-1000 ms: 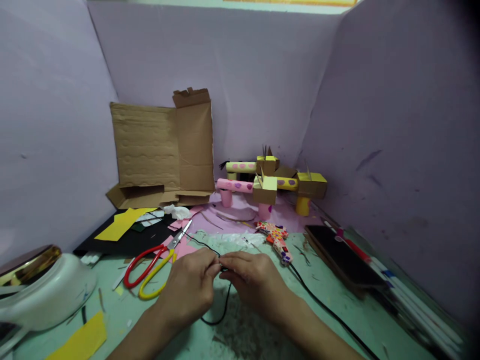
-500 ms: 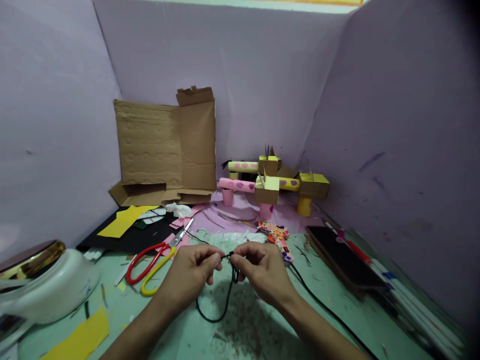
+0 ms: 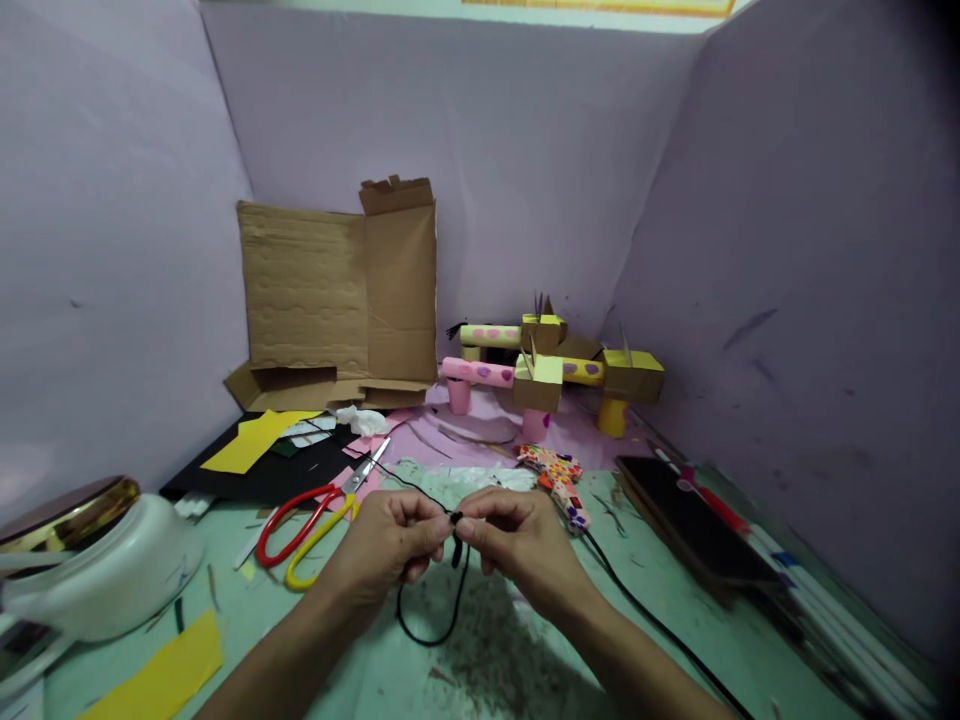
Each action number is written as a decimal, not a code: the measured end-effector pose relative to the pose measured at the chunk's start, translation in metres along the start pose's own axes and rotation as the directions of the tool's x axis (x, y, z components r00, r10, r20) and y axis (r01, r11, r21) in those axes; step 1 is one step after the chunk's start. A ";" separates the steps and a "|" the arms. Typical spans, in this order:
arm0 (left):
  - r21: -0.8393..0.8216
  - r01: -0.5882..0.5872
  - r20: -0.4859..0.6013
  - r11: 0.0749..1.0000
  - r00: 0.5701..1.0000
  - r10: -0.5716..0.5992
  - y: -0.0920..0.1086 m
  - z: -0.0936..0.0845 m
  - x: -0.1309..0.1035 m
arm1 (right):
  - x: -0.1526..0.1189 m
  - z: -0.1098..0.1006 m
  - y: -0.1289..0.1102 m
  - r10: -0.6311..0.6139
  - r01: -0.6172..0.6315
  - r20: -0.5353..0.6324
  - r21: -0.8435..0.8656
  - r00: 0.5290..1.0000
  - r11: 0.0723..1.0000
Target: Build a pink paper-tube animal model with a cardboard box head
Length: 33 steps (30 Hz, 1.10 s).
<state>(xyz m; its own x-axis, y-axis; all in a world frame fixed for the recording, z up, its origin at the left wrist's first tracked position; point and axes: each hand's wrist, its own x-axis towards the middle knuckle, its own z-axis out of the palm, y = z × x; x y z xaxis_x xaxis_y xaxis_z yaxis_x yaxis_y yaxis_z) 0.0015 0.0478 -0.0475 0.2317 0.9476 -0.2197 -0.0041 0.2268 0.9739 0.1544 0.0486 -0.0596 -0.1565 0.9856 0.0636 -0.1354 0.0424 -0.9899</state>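
Between my two hands is a thin black cord [image 3: 406,628], bunched or knotted where the fingertips meet. My left hand [image 3: 397,545] pinches it from the left, thumb against forefinger. From the other side my right hand [image 3: 517,545] pinches the same bunch, its fingers curled. A loop of the cord hangs below onto the table, and another strand runs up and left toward the scissors. Just left of my left hand lie scissors [image 3: 304,545] with one red and one yellow handle. A floral-patterned glue gun [image 3: 566,485] lies beyond my right hand.
Three cardboard-tube animals [image 3: 538,385] stand at the back. An opened cardboard box [image 3: 337,290] leans on the back wall. At left are a white pot-like vessel [image 3: 135,575] and yellow paper [image 3: 161,675]. A dark phone-like slab [image 3: 690,520] and pens lie right, near the glue gun's cable [image 3: 652,620].
My hands have come closer together, and the cord between the fingertips is now a tighter bunch. The whole view has shifted slightly.
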 end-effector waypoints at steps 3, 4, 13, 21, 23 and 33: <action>-0.048 0.006 0.002 0.999 1.000 -0.006 0.000 0.000 0.000 | -0.001 0.000 -0.001 0.003 -0.002 -0.015 0.019 1.000 1.000; -0.065 0.014 0.008 0.998 1.000 -0.014 0.000 0.000 0.000 | -0.001 0.001 -0.001 0.001 0.000 -0.018 0.023 1.000 1.000; -0.079 -0.014 0.017 0.997 1.000 0.015 -0.002 0.003 0.001 | -0.002 0.004 -0.003 0.063 -0.061 -0.031 0.071 0.998 0.996; 0.246 -0.129 -0.057 0.961 0.987 0.147 0.005 0.003 -0.004 | 0.001 -0.003 0.000 0.204 -0.217 0.078 0.240 0.976 0.946; 0.277 -0.158 -0.006 0.948 0.986 0.166 0.007 -0.001 -0.006 | 0.002 -0.004 0.000 0.212 -0.233 0.110 0.235 0.971 0.944; 0.124 -0.297 0.186 0.947 0.944 0.272 0.010 0.002 -0.007 | -0.003 -0.007 0.002 0.250 -0.294 0.305 0.109 0.919 0.949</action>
<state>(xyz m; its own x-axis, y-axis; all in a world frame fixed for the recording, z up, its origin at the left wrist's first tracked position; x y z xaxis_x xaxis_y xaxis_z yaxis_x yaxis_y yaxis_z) 0.0021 0.0431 -0.0363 0.3985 0.9146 0.0680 0.0476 -0.0946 0.9944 0.1614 0.0470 -0.0622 -0.4761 0.8665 -0.1500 -0.1896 -0.2678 -0.9446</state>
